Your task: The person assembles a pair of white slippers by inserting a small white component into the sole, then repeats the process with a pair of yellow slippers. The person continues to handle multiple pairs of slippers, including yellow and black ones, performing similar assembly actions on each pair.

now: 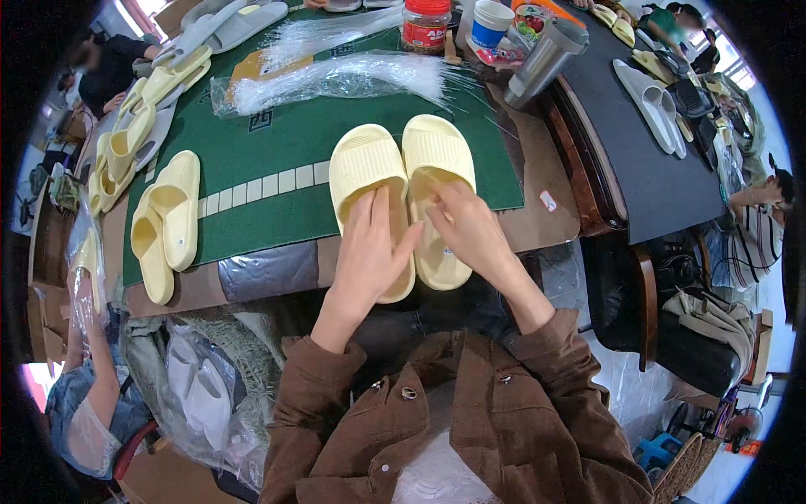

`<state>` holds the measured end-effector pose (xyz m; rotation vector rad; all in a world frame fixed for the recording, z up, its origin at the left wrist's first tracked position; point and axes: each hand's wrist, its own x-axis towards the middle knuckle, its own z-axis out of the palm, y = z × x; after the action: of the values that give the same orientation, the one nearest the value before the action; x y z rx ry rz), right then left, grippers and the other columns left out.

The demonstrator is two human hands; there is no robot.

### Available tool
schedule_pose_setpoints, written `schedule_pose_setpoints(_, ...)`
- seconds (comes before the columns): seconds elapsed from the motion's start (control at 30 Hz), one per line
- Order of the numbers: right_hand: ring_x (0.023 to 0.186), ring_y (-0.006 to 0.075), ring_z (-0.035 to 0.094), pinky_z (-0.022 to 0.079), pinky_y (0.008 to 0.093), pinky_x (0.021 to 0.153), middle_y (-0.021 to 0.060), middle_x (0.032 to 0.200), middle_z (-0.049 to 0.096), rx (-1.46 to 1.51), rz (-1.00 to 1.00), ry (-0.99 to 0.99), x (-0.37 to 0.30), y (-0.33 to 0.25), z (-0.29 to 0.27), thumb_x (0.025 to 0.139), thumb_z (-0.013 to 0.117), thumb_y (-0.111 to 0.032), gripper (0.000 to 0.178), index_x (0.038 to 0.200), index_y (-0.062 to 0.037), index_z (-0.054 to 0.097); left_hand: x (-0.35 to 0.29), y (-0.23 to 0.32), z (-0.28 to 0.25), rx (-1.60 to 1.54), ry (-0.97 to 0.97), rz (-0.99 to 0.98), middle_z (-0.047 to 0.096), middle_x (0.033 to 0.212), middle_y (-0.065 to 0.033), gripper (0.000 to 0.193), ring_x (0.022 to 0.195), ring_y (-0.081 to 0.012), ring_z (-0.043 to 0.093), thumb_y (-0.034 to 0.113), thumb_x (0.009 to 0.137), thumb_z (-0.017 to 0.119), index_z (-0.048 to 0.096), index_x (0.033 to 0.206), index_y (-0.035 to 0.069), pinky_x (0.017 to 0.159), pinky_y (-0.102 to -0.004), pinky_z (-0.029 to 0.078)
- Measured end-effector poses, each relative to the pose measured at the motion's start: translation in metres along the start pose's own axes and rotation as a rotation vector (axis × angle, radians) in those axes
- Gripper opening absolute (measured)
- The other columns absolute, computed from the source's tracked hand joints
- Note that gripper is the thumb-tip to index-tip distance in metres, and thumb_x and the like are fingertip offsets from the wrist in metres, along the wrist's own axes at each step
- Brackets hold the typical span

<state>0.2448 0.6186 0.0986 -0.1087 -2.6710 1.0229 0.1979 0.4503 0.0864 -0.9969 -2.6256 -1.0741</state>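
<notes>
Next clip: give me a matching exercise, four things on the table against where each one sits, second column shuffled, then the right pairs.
Things:
1. slide pair
2. second slide pair
3. red-lidded jar
4. steel tumbler

Places:
A. far edge of the green mat, upright
B. lying tipped over at the mat's far right corner
C. left edge of the mat, no hand on it
D. mat's near edge, under the left hand and right hand

Pairs: 1-D, 2-C, 3-A, 4-B
</notes>
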Motion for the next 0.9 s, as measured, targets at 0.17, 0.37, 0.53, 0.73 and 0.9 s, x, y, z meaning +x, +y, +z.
schedule_pose_setpoints(0.17,0.103,0.0434,0.054,0.042,0.0489,0.092,0.0264,0.108,0.057,-0.108,-0.116,0.028,0.015,0.010,0.015,0.087,0.052,-0.009,0.026,0.107,0.0067,0.055,0.025,-0.003,-0.007,-0.002,-0.196,-0.176,0.044,0.130,-0.0311,0.078,0.120,-0.0439,0.046,0.046,0.080,0.068,0.041,0.129,-0.008,0.101,-0.0452,0.040)
schedule_pose_setpoints(0.37,0.089,0.0451,0.060,0.045,0.0516,0.086,0.0299,0.095,0.062,-0.148,0.089,-0.167,0.041,0.011,0.014,0.089,0.047,-0.016,0.028,0.097,0.0076,0.059,0.051,-0.003,-0.009,-0.055,-0.484,-0.301,0.055,0.116,-0.0317,0.072,0.111,-0.0433,0.054,0.039,0.074,0.070,0.047,0.121,-0.010,0.094,-0.0465,0.045)
schedule_pose_setpoints(0.53,0.082,0.0440,0.062,0.048,0.0516,0.079,0.0288,0.091,0.064,-0.233,0.021,-0.113,0.042,0.030,0.033,0.088,0.045,-0.019,0.029,0.093,0.0061,0.060,0.062,-0.012,0.027,0.038,-0.347,-0.293,0.060,0.105,-0.0320,0.052,0.100,-0.0451,0.059,0.029,0.078,0.064,0.055,0.111,-0.010,0.085,-0.0488,0.049)
schedule_pose_setpoints(0.73,0.082,0.0435,0.062,0.047,0.0512,0.079,0.0279,0.094,0.063,-0.164,0.067,-0.069,0.041,0.018,0.030,0.089,0.045,-0.019,0.028,0.096,0.0038,0.059,0.054,-0.011,0.045,0.194,-0.051,-0.168,0.064,0.096,-0.0259,0.034,0.091,-0.0392,0.063,0.021,0.081,0.058,0.061,0.100,-0.007,0.078,-0.0476,0.052)
schedule_pose_setpoints(0.9,0.079,0.0420,0.062,0.049,0.0490,0.075,0.0238,0.088,0.065,-0.018,-0.103,0.111,0.024,0.013,0.019,0.090,0.051,-0.016,0.024,0.102,0.0021,0.060,0.054,-0.012,0.047,0.184,-0.066,-0.185,0.061,0.103,-0.0294,0.044,0.093,-0.0420,0.062,0.031,0.084,0.059,0.059,0.106,-0.008,0.082,-0.0479,0.051)
